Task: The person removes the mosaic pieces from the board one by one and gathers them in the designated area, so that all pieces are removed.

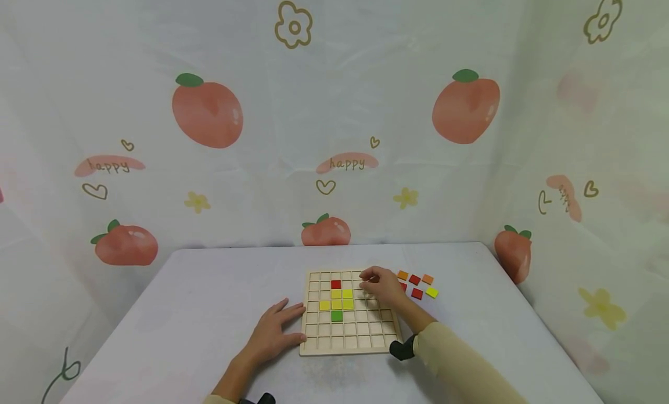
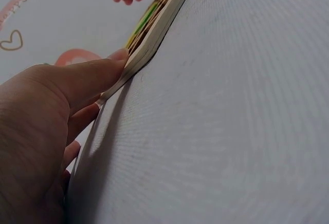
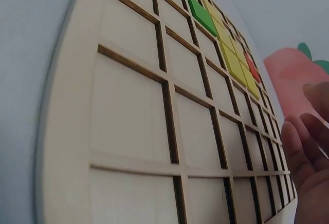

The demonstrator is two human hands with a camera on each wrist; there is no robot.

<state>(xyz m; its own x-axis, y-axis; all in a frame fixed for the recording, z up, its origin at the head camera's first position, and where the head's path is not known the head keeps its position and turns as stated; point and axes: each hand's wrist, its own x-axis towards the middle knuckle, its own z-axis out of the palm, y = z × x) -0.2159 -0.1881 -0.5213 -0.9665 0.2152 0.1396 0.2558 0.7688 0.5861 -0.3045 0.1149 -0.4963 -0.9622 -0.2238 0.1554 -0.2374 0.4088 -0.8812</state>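
A square wooden grid board (image 1: 368,353) lies on the table, its cells framed by thin raised strips. Set in its cells are a red tile (image 1: 336,284), several yellow tiles (image 1: 336,304) in a cluster and a green tile (image 1: 337,316). At the board's left edge rests my left hand (image 1: 274,331), fingers spread; its thumb (image 2: 105,75) touches the wooden rim in the left wrist view. My right hand (image 1: 382,285) hovers over the board's upper right part. Its thumb and fingers (image 3: 295,147) stand apart, and no tile shows between them.
Right of the board lie loose tiles: an orange tile (image 1: 427,279), a red tile (image 1: 416,294), a yellow tile (image 1: 431,292) and several more, one partly behind my right hand. The white table (image 1: 219,276) meets a fruit-printed curtain (image 1: 261,206) at the back.
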